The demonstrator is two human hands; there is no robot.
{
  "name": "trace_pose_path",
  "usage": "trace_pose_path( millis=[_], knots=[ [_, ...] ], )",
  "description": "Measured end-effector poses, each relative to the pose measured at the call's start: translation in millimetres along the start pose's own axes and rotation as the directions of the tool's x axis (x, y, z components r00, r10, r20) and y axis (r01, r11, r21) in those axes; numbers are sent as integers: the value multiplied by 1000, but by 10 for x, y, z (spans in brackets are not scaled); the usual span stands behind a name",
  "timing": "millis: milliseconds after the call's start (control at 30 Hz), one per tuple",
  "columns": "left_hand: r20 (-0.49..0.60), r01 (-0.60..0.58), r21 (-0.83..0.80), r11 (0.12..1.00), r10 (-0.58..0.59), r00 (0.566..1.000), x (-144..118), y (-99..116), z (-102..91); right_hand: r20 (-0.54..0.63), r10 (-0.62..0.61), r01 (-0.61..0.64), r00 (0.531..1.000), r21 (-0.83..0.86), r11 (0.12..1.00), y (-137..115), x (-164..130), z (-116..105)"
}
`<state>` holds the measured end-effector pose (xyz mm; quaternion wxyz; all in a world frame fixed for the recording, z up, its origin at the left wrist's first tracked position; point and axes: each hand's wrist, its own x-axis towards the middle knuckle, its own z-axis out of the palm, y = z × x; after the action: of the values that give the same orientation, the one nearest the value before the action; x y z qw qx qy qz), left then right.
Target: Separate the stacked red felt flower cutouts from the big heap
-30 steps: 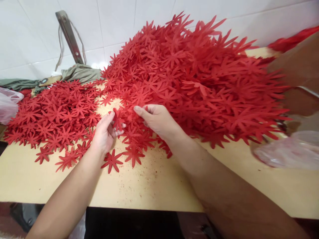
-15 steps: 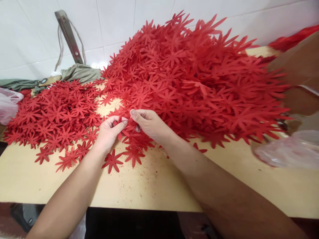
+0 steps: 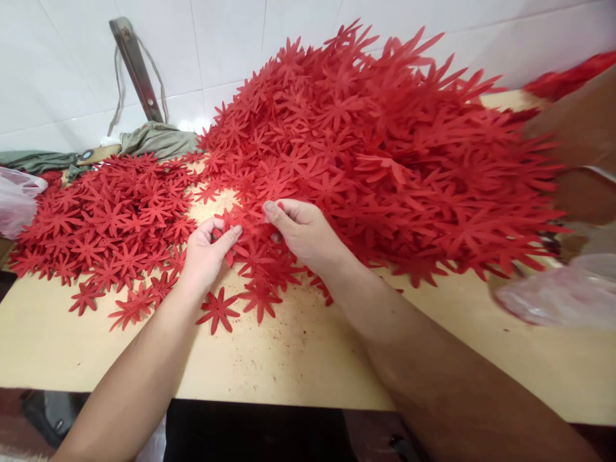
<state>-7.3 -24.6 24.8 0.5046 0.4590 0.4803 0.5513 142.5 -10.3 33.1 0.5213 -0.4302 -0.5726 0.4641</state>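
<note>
Pinched between the thumb and fingers of my left hand (image 3: 208, 247) is a red fabric flower cutout (image 3: 231, 247) with narrow petals. A short way to its right, my right hand (image 3: 305, 231) is closed with thumb against fingers. Red shows at its fingertips, but whatever it grips blends into the flowers behind. Beyond this hand rises a large heap of red flower cutouts (image 3: 337, 147). A smaller, flatter pile of the same cutouts (image 3: 110, 218) spreads to the left of my left hand. Below the hands, a loose flower cutout (image 3: 218, 310) lies on the table (image 3: 269, 366).
White tiles cover the wall (image 3: 231, 38) behind. A metal bracket (image 3: 137, 70) leans there above a grey-green cloth (image 3: 158, 141). Plastic bags lie at the left (image 3: 18, 202) and right (image 3: 558, 295). Brown material (image 3: 577, 141) stands at the far right. Red specks dot the table.
My hands have moved apart, the right one rightward and slightly up, the left slightly left. More of the flower cutout in my left hand now shows.
</note>
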Motion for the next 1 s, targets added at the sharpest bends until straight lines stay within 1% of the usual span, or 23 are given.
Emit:
trace_pose_path(
  millis=[133,233,300,333,400,433,467,533,567,633,667,700,733,800,833,867,900,933,967,1000],
  knots=[
    [-85,-14,-24,1000,11,996,43,46,-44,-195,-15,6,981,-48,999,29,70,-121],
    [-87,-27,-51,998,22,996,57,56,-41,-293,-102,56,951,-163,985,86,110,-176],
    [-54,-15,-81,997,11,998,60,36,-21,-312,-202,115,928,-277,954,114,109,-175],
    [-35,-2,-95,996,-2,999,61,21,-9,-302,-250,146,920,-328,933,119,99,-164],
    [-14,19,-114,993,-20,1000,62,-7,13,-241,-290,189,926,-370,910,106,63,-123],
    [-12,25,-120,992,-27,1000,60,-17,23,-205,-271,190,941,-344,919,92,40,-94],
    [-14,27,-126,992,-29,999,55,-22,32,-168,-225,170,960,-291,942,77,16,-59],
    [-5,26,-128,991,-27,1000,36,-23,46,-82,-87,76,993,-128,989,51,-30,24],
    [8,21,-124,992,-20,1000,22,-22,52,-25,-19,18,1000,-41,999,43,-50,67],
    [47,7,-93,996,-3,999,-9,-22,59,116,69,-80,991,93,992,34,-80,138],
    [55,-7,-63,998,10,998,-25,-21,61,175,91,-114,980,129,985,32,-89,159],
    [37,-32,-17,999,33,999,-41,-16,62,211,106,-139,972,146,979,29,-93,165],
    [-8,-65,40,997,65,998,-60,-2,64,218,116,-150,969,148,978,26,-90,158],
    [-148,-115,135,984,135,980,-122,71,81,156,130,-150,979,125,981,22,-69,107],
    [-213,-129,138,982,157,964,-176,135,102,108,136,-148,985,114,982,23,-51,73],
    [-245,-131,99,987,151,958,-251,216,134,64,139,-145,988,109,983,25,-32,40],
    [-228,-122,3,993,119,966,-348,310,181,30,138,-140,990,107,984,31,-15,11],
    [-134,-96,-128,987,79,988,-468,409,241,13,137,-138,990,102,985,40,-2,-8],
    [50,-3,-256,967,16,999,-605,505,311,10,135,-136,991,95,986,50,5,-16],
    [281,137,-314,939,-46,959,-751,590,386,14,130,-131,991,87,988,61,5,-13]
  ],
)
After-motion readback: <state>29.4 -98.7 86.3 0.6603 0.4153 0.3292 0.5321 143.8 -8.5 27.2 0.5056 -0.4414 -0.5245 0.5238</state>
